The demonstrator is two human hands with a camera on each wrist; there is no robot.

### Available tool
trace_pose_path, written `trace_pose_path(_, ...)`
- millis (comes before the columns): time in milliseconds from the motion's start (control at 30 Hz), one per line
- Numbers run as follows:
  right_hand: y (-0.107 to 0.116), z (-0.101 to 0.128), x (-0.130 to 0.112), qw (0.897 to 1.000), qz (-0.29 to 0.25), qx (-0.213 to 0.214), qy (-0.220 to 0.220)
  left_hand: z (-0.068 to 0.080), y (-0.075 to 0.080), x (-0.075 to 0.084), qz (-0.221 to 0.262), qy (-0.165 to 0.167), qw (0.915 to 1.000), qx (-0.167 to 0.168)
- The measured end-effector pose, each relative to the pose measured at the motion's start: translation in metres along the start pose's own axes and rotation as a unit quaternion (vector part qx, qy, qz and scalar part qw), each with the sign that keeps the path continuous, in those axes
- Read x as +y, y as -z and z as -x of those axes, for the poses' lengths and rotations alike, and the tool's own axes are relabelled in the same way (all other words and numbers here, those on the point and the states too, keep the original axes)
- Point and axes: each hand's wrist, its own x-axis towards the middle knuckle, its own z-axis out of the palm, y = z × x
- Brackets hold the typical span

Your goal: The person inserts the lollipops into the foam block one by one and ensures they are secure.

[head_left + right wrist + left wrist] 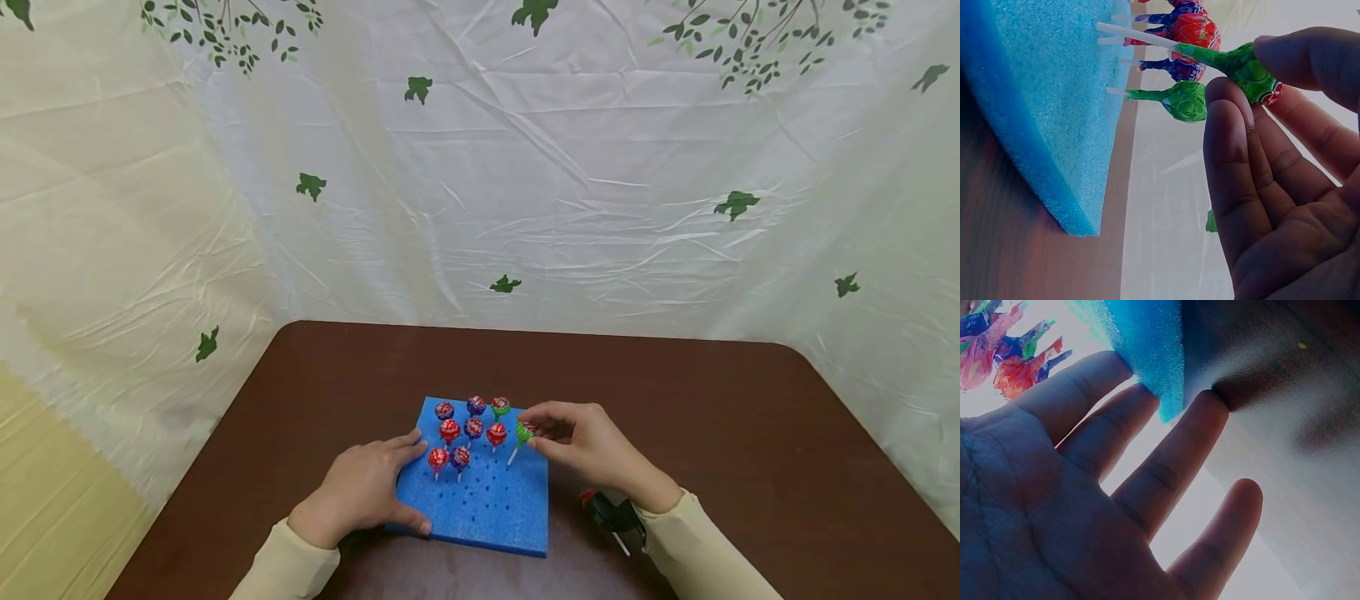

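Note:
A blue foam board (pixel 502 508) dotted with small holes lies on the table, and several wrapped lollipops (pixel 497 434) stand in its far and left parts. Between thumb and fingers, my right hand (pixel 581 437) pinches a green-wrapped lollipop (pixel 1250 75) by its head. Its white stick (pixel 1138 34) slants toward the board's right side; whether the tip touches the foam cannot be told. My left hand (pixel 367 483) rests at the board's left edge with fingers spread. In the left wrist view two fingertips (pixel 1144 397) touch the foam's side.
Beside my right wrist another lollipop (pixel 621 543) lies on the brown table (pixel 675 400), partly hidden by a dark device (pixel 611 512) on the wrist. White cloth (pixel 600 250) with green leaf prints hangs behind the table.

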Motion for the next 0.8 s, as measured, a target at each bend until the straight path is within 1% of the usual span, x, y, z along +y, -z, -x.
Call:
trace_pose_path(233,-0.0002,0.0001,-0.0002,1.000,0.007,-0.005,0.002,0.0000,0.0008,0.0000,-0.001,-0.001,1.0000,0.000)
trace_pose_path(567,-0.0030,-0.0007,0.0025,1.000,-0.003,-0.020,0.001,-0.0010,-0.0026,-0.0029,-0.004,-0.006,1.0000,0.004)
trace_pose_path(800,-0.0060,-0.0005,0.0030,1.000,-0.005,-0.025,-0.001,0.0004,-0.0028,-0.0022,0.002,-0.004,1.0000,-0.002)
